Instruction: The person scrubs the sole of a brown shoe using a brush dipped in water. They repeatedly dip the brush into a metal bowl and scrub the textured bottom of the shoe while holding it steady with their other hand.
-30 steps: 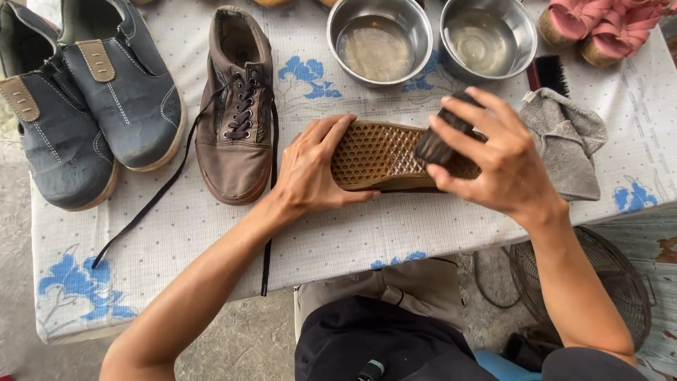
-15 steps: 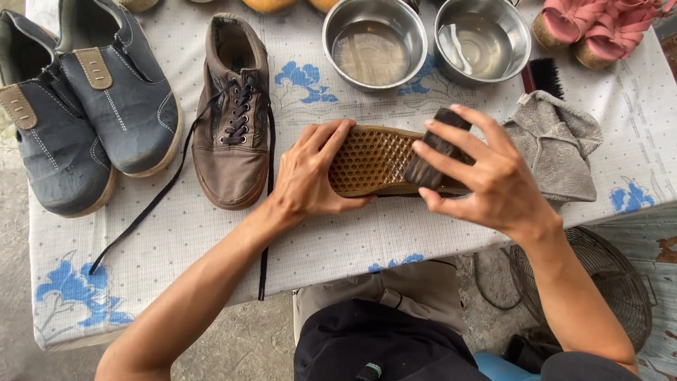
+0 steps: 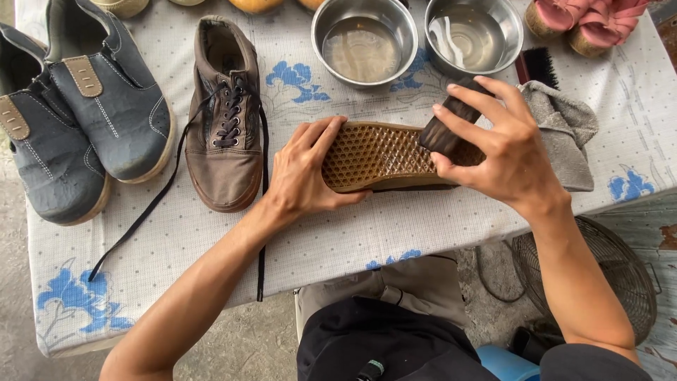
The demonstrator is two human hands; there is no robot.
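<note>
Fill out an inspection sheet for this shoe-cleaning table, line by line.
Surface: table cloth, white with blue flowers.
Job's things: upturned shoe, sole up; dark brush on the sole.
Clutter: brown laced shoe, blue-grey pair, two steel bowls of water, grey rag, pink shoes.
Hands: left hand steadies the shoe; right hand grips the brush.
Cables: nothing seen; loose black lace only.
Surroundings: wire basket on the floor.

A tan waffle-patterned sole meets a dark brush over a white tablecloth dotted and printed with blue flowers, beside a brown black-laced sneaker, blue-grey shoes, silver bowls, pink sandals and a grey cloth.
</note>
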